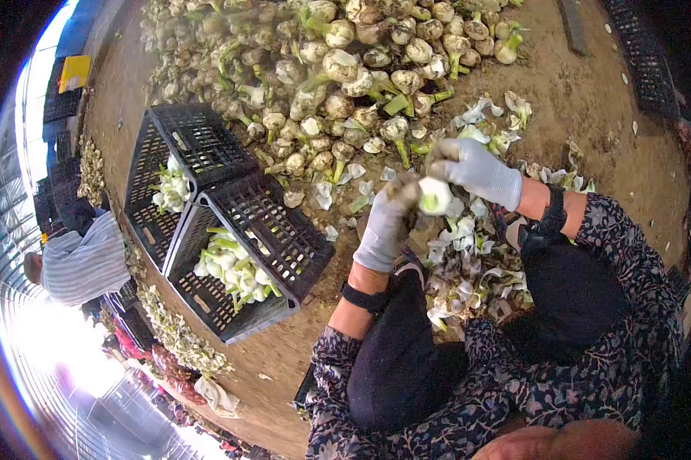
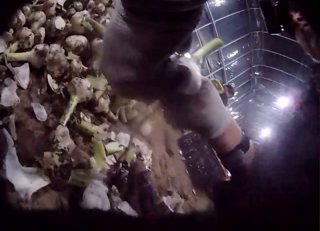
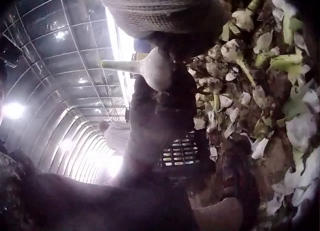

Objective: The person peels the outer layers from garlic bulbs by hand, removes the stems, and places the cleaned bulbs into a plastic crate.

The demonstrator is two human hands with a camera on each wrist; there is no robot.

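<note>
Between my two gloved hands is a white garlic bulb (image 1: 434,196) with a short green stem, its pale skin bare and clean. My left hand (image 1: 391,211), in a soiled grey glove, grips the bulb from the left side. My right hand (image 1: 480,172), gloved too, has its fingers curled in right at the bulb's upper edge; I cannot tell whether they pinch it. In the right wrist view the bulb (image 3: 157,71) shows with its stem pointing left, between both gloves. The left wrist view shows its stem (image 2: 209,47) pointing up and right.
A large heap of dirty, unpeeled garlic (image 1: 338,69) spreads ahead. Two black crates (image 1: 230,165) at the left hold peeled white bulbs (image 1: 234,268). Peeled skins (image 1: 468,284) litter the dirt ground between my legs. Another person (image 1: 85,257) in a striped top is at far left.
</note>
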